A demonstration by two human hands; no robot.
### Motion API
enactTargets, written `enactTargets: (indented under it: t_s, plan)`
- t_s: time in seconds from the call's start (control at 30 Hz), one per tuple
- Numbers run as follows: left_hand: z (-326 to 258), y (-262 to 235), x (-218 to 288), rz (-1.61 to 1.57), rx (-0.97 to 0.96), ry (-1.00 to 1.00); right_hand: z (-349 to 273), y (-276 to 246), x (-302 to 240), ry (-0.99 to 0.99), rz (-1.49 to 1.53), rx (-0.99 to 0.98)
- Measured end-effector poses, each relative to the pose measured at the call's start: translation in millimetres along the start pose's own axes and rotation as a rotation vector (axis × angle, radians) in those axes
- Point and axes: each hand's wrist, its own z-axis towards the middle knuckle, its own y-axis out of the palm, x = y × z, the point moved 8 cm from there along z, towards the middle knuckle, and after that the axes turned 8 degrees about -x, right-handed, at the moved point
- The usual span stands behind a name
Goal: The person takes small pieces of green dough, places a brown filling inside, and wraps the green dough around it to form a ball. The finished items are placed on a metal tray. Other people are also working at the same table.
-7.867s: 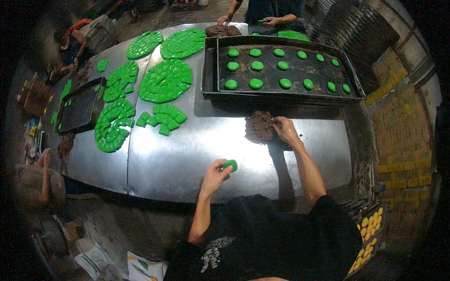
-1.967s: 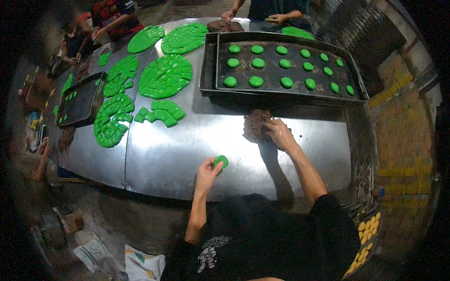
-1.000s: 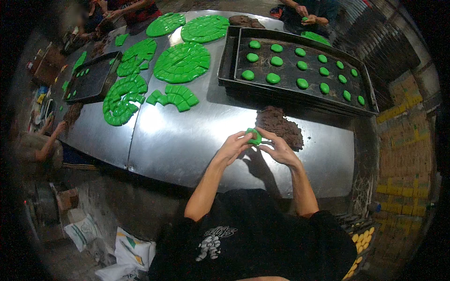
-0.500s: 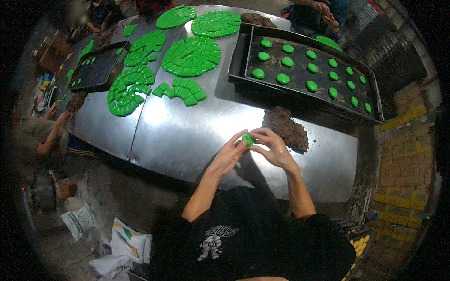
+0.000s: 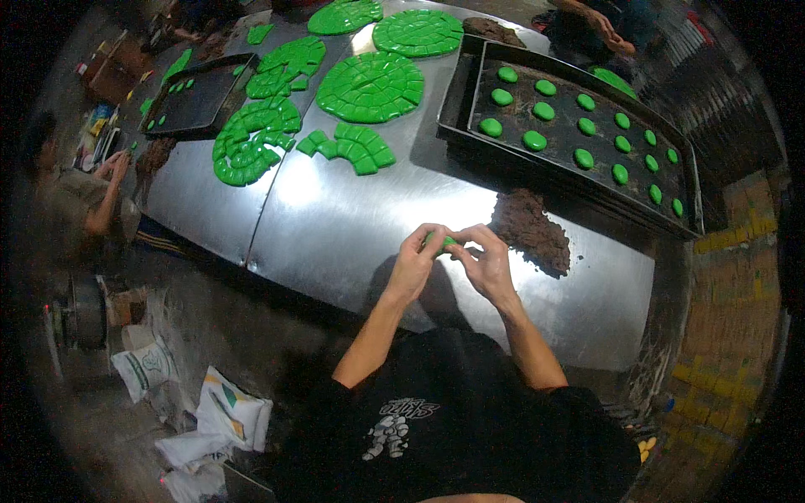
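Observation:
Between the fingertips of both hands is a small piece of green dough [image 5: 442, 242], partly covered by the fingers. My left hand [image 5: 414, 258] pinches it from the left, and my right hand [image 5: 488, 265] pinches it from the right, above the metal table's near part. Just right of the hands lies a crumbly brown mass of filling [image 5: 530, 230]. Beyond it, a dark baking tray [image 5: 570, 180] holds rows of rounded green dough pieces [image 5: 543, 111]. Flat green dough discs cut into segments [image 5: 370, 87] lie farther off, with a smaller cut section [image 5: 352, 149] nearer to me.
A second dark tray [image 5: 197, 96] with a few green pieces stands at the far left. One co-worker [image 5: 105, 193] is at the left edge, and another person's hands [image 5: 610, 33] show at the far right. White sacks [image 5: 231, 411] lie on the floor, lower left.
My fingers have closed more tightly around the green dough, hiding more of it. The left co-worker's hands have come up. The whole view has shifted, so the table sits farther right.

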Motion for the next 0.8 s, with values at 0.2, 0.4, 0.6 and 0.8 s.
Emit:
enactTargets:
  t_s: [0.2,0.4,0.6,0.8]
  plan:
    - [-7.9,-24.3,-11.3,-0.068,0.149,0.095,5.2,6.0,-15.4,0.006,0.161,-0.023]
    - [-10.2,-25.9,-1.8,-0.149,0.137,0.126,7.1,7.9,-25.4,-0.088,-0.067,-0.082]
    - [-20.4,-37.3,4.6,0.213,0.134,0.239,4.9,24.1,-5.5,0.033,0.099,-0.065]
    - [-54.7,-109.5,11.9,0.273,0.478,0.168,-9.0,51.2,73.5,0.034,-0.397,-0.097]
